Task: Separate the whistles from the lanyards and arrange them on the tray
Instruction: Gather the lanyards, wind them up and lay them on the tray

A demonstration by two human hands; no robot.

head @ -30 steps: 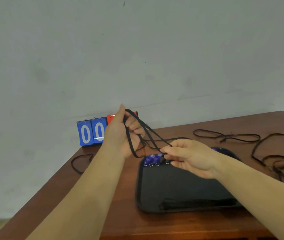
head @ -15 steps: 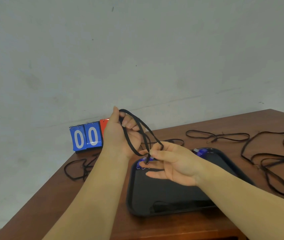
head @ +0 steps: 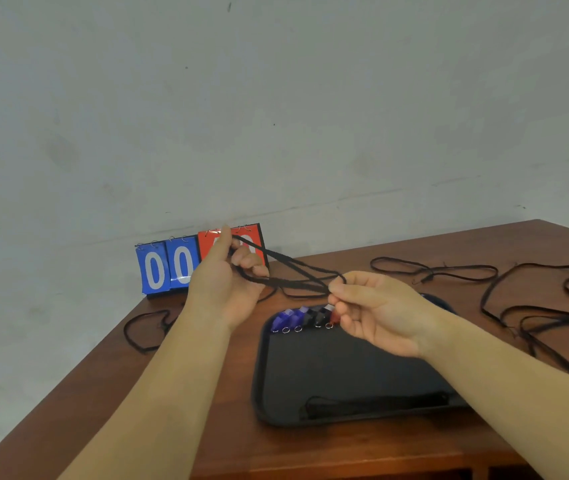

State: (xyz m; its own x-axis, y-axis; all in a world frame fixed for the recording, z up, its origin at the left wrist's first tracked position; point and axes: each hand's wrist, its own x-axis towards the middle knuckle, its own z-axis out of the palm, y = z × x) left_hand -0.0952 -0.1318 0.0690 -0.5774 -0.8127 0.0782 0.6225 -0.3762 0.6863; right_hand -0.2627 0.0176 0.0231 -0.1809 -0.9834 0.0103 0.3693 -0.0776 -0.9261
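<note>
Black cord is what you have in both hands: from the head camera, the lanyard (head: 290, 275) is wound round the curled fingers of your left hand (head: 227, 285), held up in front of the scoreboard (head: 172, 268), and runs across to your right hand (head: 380, 313), whose thumb and fingertips (head: 336, 289) pinch the strands together above the far edge of the tray (head: 259, 375). No whistle shows on this cord, so the step looks like gathering a freed lanyard into a neat hank.

The whistles (head: 302, 318) lie in a row at the tray's far left corner, blue, dark and one red, rings towards you. The red one sits right under your right fingers, and whether you are touching it I cannot tell. A folded lanyard (head: 373, 403) lies along the tray's near edge, and loose lanyards (head: 536, 303) sprawl on the table (head: 207, 427) to your right.

To do this well, hold the pinch firm and keep the strands taut, so the loops stay even. Lift the cord clear of the row, or a trailing loop may drag a ring out of line. Lay it beside the folded one.
</note>
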